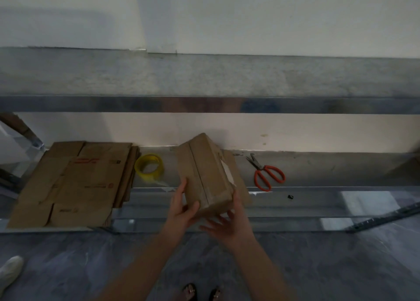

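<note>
A small closed cardboard box is held tilted over the lower metal shelf, its far end pointing to the wall. My left hand grips its near left corner, thumb curled on the near face and fingers up the left side. My right hand cups the near right underside with fingers spread. A torn white label shows on the box's right face.
A stack of flattened cardboard boxes lies at the shelf's left. A yellow tape roll sits beside it. Red-handled scissors lie to the right. An upper shelf overhangs. A white shoe shows at bottom left.
</note>
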A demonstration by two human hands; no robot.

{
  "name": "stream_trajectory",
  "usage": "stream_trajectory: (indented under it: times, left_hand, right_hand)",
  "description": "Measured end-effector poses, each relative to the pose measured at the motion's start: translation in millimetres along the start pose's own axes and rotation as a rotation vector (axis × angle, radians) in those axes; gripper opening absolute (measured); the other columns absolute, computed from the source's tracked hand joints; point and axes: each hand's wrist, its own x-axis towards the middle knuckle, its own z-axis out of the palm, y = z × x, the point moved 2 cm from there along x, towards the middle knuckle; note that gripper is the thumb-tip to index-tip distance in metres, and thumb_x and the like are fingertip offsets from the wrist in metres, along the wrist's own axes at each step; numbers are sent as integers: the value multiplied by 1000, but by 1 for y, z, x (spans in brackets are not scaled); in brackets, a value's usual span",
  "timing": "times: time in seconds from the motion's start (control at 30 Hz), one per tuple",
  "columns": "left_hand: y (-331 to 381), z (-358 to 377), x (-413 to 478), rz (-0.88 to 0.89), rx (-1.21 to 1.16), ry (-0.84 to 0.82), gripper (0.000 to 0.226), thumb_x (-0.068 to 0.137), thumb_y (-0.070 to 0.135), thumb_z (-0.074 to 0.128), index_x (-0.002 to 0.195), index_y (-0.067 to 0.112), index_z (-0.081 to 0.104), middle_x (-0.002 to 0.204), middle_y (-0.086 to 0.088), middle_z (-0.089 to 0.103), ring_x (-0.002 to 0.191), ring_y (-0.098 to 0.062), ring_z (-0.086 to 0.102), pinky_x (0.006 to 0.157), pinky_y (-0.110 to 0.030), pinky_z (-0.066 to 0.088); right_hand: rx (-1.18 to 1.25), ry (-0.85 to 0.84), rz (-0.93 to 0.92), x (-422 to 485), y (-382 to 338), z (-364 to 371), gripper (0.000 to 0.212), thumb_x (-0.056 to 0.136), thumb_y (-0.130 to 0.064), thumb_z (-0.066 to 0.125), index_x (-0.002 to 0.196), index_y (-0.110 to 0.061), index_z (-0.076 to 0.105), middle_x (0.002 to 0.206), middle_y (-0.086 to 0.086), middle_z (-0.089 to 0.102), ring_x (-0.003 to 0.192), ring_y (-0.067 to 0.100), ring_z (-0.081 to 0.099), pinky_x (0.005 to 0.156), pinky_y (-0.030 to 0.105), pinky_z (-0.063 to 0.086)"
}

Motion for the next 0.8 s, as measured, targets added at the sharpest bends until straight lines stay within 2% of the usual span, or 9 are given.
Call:
stream_trajectory:
  times: [0.1, 0.17, 0.23, 0.27, 0.33, 0.43, 0.57, 0.7, 0.8]
  left_hand:
    - [5, 1, -3, 62, 271, 51, 68, 91, 10, 62, 147, 26, 27, 147, 3, 19, 124, -18, 46, 101, -44, 48]
    - [11, 2, -2, 75, 391, 83, 62, 92, 18, 62, 146, 16, 32, 148, 1, 22, 128, -15, 42, 108, -36, 41]
    - [20, 1, -1, 100, 522, 125, 55, 93, 27, 61, 141, 14, 40, 146, 1, 29, 133, -12, 35, 111, -26, 29]
    - [24, -1, -1, 131, 570, 133, 54, 93, 30, 60, 141, 16, 40, 144, 2, 31, 133, -10, 33, 110, -23, 26]
    - [33, -4, -4, 232, 632, 103, 62, 92, 34, 60, 146, 21, 30, 146, 9, 28, 134, -3, 27, 109, -22, 23]
    - [38, -9, -6, 393, 854, -14, 72, 93, 47, 50, 152, 29, 13, 156, 14, 9, 143, -3, 7, 116, -28, 12]
    - [30, -14, 4, 439, 1216, -149, 66, 94, 57, 35, 148, 37, 3, 155, 17, -5, 147, -12, -7, 117, -28, 0]
    - [24, -11, 19, 378, 1429, -284, 76, 90, 67, 23, 153, 28, 6, 161, 8, 5, 148, -13, -2, 118, -30, -1]
    - [24, 3, 28, 315, 1366, -353, 73, 94, 61, 32, 153, 28, 7, 161, 5, 9, 147, -13, 6, 120, -32, 8]
  right_hand:
    - [125, 20, 48, -1, -4, 12, 56, 72, -60, 69, 107, -16, 71, 108, 27, 67, 98, 50, 67, 82, 65, 52]
    - [198, -37, 17, 2, -9, 14, 69, 74, -48, 75, 131, -15, 55, 105, 25, 64, 100, 44, 64, 87, 68, 49]
    - [182, -61, -68, 1, -12, 15, 84, 71, -38, 83, 143, -27, 42, 93, 14, 62, 86, 32, 62, 88, 66, 49]
    - [148, -33, -112, 0, -13, 15, 94, 66, -33, 88, 145, -34, 36, 102, 12, 63, 89, 30, 62, 85, 63, 51]
    - [8, 70, -244, -6, -12, 11, 118, 53, -23, 95, 144, -47, 24, 136, 5, 53, 114, 26, 57, 79, 51, 57]
    - [-280, 158, -577, -17, -19, 0, 135, 43, -14, 97, 142, -54, 14, 150, -7, 35, 133, 16, 43, 89, 36, 56]
    - [-669, 241, -800, -29, -36, -13, 149, 44, -16, 99, 154, -39, 1, 157, -7, 16, 145, 16, 24, 114, 54, 34]
    - [-1039, 358, -887, -40, -52, -17, 147, 49, -30, 98, 147, -47, -10, 157, -8, 9, 142, 15, 18, 113, 51, 34]
    - [-1155, 389, -927, -42, -56, -24, 144, 51, -32, 97, 149, -40, -8, 158, -2, 10, 145, 21, 19, 110, 55, 39]
